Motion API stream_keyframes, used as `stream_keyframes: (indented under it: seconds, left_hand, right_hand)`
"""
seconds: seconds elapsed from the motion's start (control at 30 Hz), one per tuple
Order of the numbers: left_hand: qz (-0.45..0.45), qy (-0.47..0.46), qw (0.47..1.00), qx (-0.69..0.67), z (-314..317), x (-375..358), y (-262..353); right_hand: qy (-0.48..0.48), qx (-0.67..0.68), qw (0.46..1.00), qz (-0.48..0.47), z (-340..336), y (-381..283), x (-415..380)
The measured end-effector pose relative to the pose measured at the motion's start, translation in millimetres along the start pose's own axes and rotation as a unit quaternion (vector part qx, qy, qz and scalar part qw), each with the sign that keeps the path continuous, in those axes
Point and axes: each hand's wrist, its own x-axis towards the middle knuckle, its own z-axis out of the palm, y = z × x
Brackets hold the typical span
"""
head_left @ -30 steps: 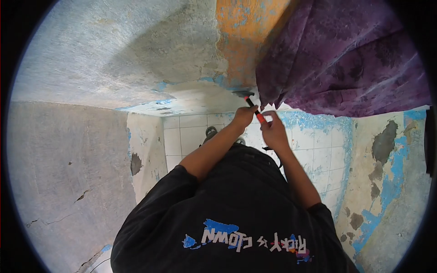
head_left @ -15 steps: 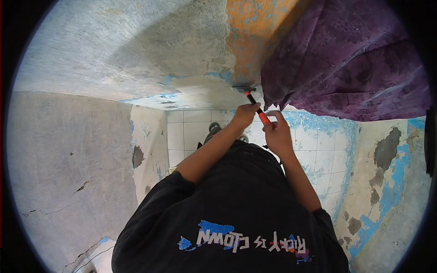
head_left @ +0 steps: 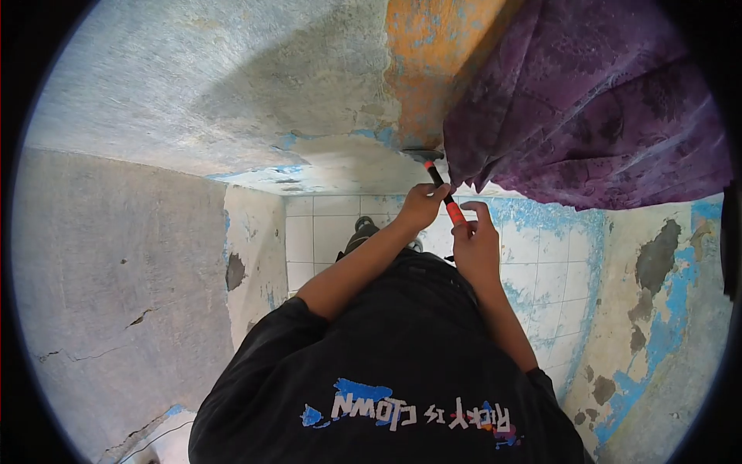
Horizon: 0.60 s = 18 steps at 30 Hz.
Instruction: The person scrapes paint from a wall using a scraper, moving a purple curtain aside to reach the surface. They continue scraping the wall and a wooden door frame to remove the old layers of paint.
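A long-handled scraper (head_left: pixel 437 175) with a red and black handle slants up from my hands. Its wide dark head lies against the wall (head_left: pixel 340 158), just below a patch of orange paint. Around the middle of the handle, the fingers of my left hand (head_left: pixel 422 207) are closed. Lower down, my right hand (head_left: pixel 475 241) grips the red end, its index finger curled beside it. A purple patterned cloth (head_left: pixel 587 116) hangs right of the scraper head, its lower edge close to the handle.
Below the wall is a white tiled floor (head_left: pixel 541 267) with blue paint flecks, where my feet stand. A bare grey wall (head_left: pixel 127 294) with cracks rises on the left. Peeling blue and cream paint covers the right wall (head_left: pixel 657 309).
The scraper head has shifted slightly right and down in view, and both hands sit a little lower with it. My grip on the handle looks the same.
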Motion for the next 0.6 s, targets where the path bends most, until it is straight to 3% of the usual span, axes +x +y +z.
stream_keyframes:
  seconds: [0.1,0.23,0.37,0.5,0.6]
  left_hand:
    - [-0.074,-0.043,0.996,0.014,-4.3,23.6,-7.9]
    - [0.003,-0.002,1.0,0.005,4.8,7.2,-8.1]
    - [-0.083,-0.031,0.996,0.032,-5.5,36.1,-30.7]
    - [0.017,0.013,1.0,-0.005,9.9,15.9,-22.9]
    - [-0.043,-0.014,0.998,0.035,-2.0,30.8,-33.0]
  right_hand:
    - [-0.004,-0.038,0.998,-0.055,17.3,38.2,12.7]
    - [-0.002,-0.025,0.999,-0.037,7.3,18.0,5.2]
    - [0.0,-0.035,0.998,-0.051,26.2,43.1,17.0]
    - [-0.001,-0.027,0.999,-0.045,9.0,20.5,7.7]
    - [0.005,-0.027,0.998,-0.061,26.7,43.6,19.8]
